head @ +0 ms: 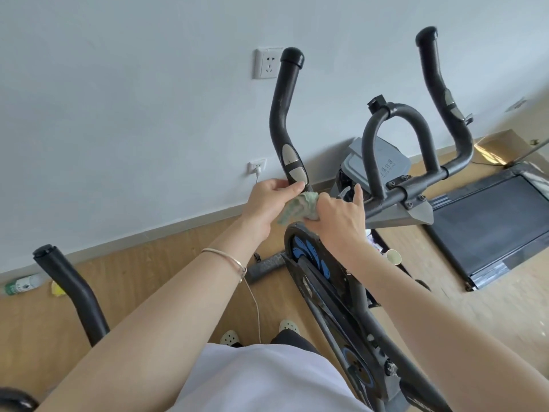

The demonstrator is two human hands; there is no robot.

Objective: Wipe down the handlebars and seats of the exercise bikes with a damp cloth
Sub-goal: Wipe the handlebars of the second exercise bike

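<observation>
— Green cloth (297, 207), where is it?
— Bunched at the bend of the left handlebar (282, 114), just under the silver pulse sensor (292, 166).
— Held how?
— Left grip (269, 200) pinches one end, right grip (338, 217) clamps the other, likely to draw it round the bar.

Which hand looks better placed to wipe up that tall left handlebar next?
Left, probably. The left hand touches the left handlebar at its base, gripping the cloth there; the right hand grips the cloth's other edge, nearer the middle bar.
</observation>
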